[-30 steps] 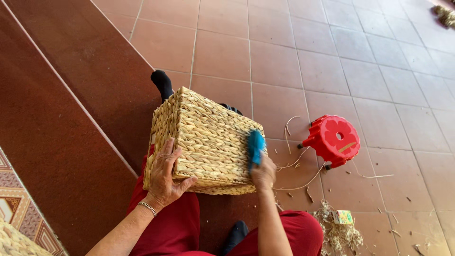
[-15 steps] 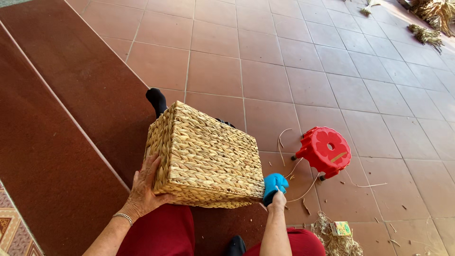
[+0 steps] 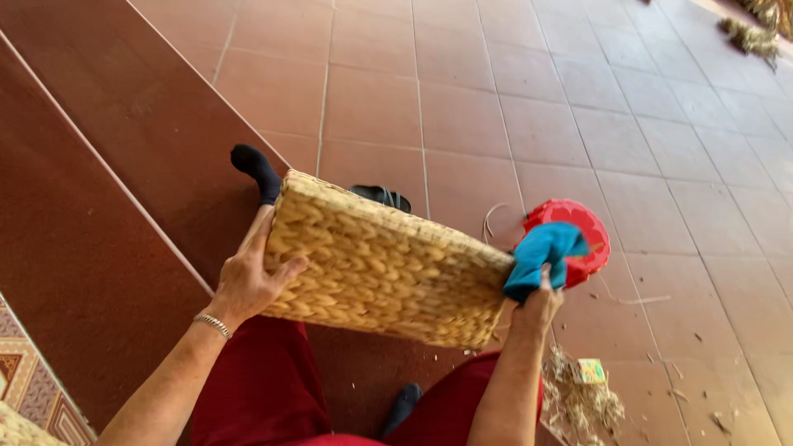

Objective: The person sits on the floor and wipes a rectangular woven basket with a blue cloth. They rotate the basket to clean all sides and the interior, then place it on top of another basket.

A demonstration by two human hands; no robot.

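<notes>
Looking down in the head view: a woven straw-coloured basket [image 3: 384, 268] is held above the lap, tilted so one broad plaited face shows to the camera. Its long axis runs from upper left down to lower right, between the two hands.

Left hand [image 3: 248, 281]: wrapped over the basket's left edge, thumb lying on the woven face, the other fingers behind the edge and hidden. It clasps the basket firmly. A thin bracelet [image 3: 213, 324] sits at the wrist.

Right hand [image 3: 537, 307]: at the basket's lower right corner, fingers closed round a bunched blue cloth [image 3: 541, 252]. The cloth stands up just above the corner; whether it touches the weave cannot be told. This hand is the nearer one to that right end.

Surroundings: a small red plastic stool [image 3: 582, 227] on the tiled floor [image 3: 462, 99], just behind the cloth. Loose dry fibre [image 3: 578, 405] lies low at right, with a small green-and-yellow box-shaped package [image 3: 591, 371] on it; print too small to make out. Dark-socked feet and red trousers below.
</notes>
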